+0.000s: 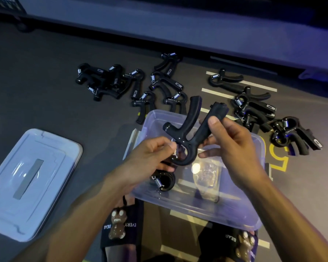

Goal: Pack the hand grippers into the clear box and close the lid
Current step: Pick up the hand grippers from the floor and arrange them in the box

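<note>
1. Both hands hold one hand gripper (187, 133) above the clear box (235, 216) at mid-frame: the left hand (151, 156) pinches its spring end, and the right hand (233, 142) has its fingers (214, 121) curled round one handle.
2. Inside the box lies one gripper (163, 181) so far, as far as I can tell.
3. Lid (29, 183) rests off, on the floor at lower left.
4. Many loose grippers (106, 80) remain scattered farther back, so packing looks barely begun.
</note>
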`<state>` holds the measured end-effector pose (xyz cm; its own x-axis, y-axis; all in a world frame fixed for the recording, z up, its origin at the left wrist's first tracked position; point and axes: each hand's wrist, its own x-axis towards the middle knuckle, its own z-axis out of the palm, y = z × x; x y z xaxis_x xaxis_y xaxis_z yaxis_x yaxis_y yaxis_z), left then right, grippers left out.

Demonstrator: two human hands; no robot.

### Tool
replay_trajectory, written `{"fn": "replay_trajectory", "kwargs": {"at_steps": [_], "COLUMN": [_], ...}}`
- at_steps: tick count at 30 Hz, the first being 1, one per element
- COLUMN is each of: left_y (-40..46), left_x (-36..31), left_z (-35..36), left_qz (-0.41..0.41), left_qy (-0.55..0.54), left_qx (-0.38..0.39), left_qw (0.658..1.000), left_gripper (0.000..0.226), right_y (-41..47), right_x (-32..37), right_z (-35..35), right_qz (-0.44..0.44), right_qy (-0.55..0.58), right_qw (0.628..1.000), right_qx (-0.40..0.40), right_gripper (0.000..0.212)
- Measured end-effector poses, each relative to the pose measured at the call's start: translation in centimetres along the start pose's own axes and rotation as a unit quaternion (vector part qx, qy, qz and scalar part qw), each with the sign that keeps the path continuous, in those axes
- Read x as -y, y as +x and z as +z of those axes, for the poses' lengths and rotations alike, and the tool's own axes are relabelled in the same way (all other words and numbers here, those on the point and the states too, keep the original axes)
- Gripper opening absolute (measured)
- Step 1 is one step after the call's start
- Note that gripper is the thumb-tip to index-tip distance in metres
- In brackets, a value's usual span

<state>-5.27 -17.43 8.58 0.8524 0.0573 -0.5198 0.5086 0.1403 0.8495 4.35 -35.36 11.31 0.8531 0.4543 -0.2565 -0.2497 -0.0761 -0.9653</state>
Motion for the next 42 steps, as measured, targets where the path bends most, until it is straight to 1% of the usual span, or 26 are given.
{"fn": "replay_trajectory", "kwargs": {"at_steps": [2,3,5,7,9,10,11,12,14,16,17,19,21,26,30,35,39,42], "left_y": [-0.1,-0.2,0.2,1.1,2.0,2.5,2.9,3.3,4.1,4.6,4.7,4.7,4.6,5.0,5.5,6.4,6.6,6.7], "left_x": [-0.8,-1.3,-1.8,-1.6,-1.0,-0.6,-0.4,-0.2,0.6,1.3,1.6,1.7,1.7,1.7,1.3,0.6,1.2,1.3], "left_z": [-0.8,-1.2,-2.2,-3.7,-4.8,-5.0,-5.0,-4.8,-4.5,-4.2,-4.2,-4.0,-4.0,-4.3,-4.7,-4.9,-4.7,-4.7], "left_qz": [0.029,0.045,0.073,0.096,0.113,0.131,0.155,0.178,0.189,0.181,0.176,0.166,0.164,0.158,0.140,0.131,0.152,0.156], "left_qy": [0.096,0.123,0.138,0.141,0.186,0.209,0.231,0.256,0.303,0.332,0.329,0.290,0.264,0.266,0.290,0.343,0.340,0.338], "left_qx": [-0.017,-0.050,-0.149,-0.236,-0.272,-0.277,-0.275,-0.265,-0.246,-0.241,-0.236,-0.223,-0.215,-0.216,-0.201,-0.174,-0.191,-0.202], "left_qw": [0.995,0.990,0.977,0.957,0.937,0.929,0.920,0.912,0.901,0.894,0.897,0.916,0.926,0.926,0.925,0.914,0.908,0.906], "left_gripper": [0.023,0.024,0.027,0.031,0.023,0.015,0.009,0.012,0.028,0.038,0.041,0.049,0.052,0.050,0.051,0.040,0.036,0.036], "right_y": [0.4,0.5,0.9,1.2,1.3,1.3,1.4,1.5,1.9,2.4,2.6,2.7,2.7,2.3,1.7,1.6,1.9,1.7], "right_x": [0.0,-0.1,-0.8,-2.2,-4.2,-5.2,-6.0,-6.7,-7.3,-7.7,-7.8,-8.1,-8.4,-9.0,-9.1,-8.7,-8.9,-9.0], "right_z": [-1.0,-1.5,-2.3,-2.4,-1.6,-1.0,-0.3,0.4,1.7,2.4,2.6,3.0,3.2,3.1,4.0,4.9,4.7,4.8], "right_qz": [0.010,0.024,0.068,0.098,0.113,0.122,0.130,0.138,0.148,0.145,0.138,0.119,0.096,0.070,0.068,0.128,0.164,0.161], "right_qy": [-0.020,-0.026,-0.049,-0.106,-0.162,-0.171,-0.171,-0.169,-0.175,-0.194,-0.207,-0.234,-0.276,-0.349,-0.440,-0.451,-0.438,-0.443], "right_qw": [0.999,0.998,0.991,0.981,0.969,0.965,0.963,0.963,0.962,0.960,0.959,0.957,0.950,0.931,0.892,0.880,0.881,0.879], "right_qx": [0.036,0.060,0.100,0.131,0.151,0.157,0.160,0.158,0.149,0.137,0.132,0.125,0.109,0.084,0.082,0.071,0.069,0.071], "right_gripper": [0.036,0.038,0.034,0.021,0.018,0.018,0.017,0.018,0.019,0.017,0.015,0.011,0.010,0.024,0.042,0.042,0.048,0.051]}}
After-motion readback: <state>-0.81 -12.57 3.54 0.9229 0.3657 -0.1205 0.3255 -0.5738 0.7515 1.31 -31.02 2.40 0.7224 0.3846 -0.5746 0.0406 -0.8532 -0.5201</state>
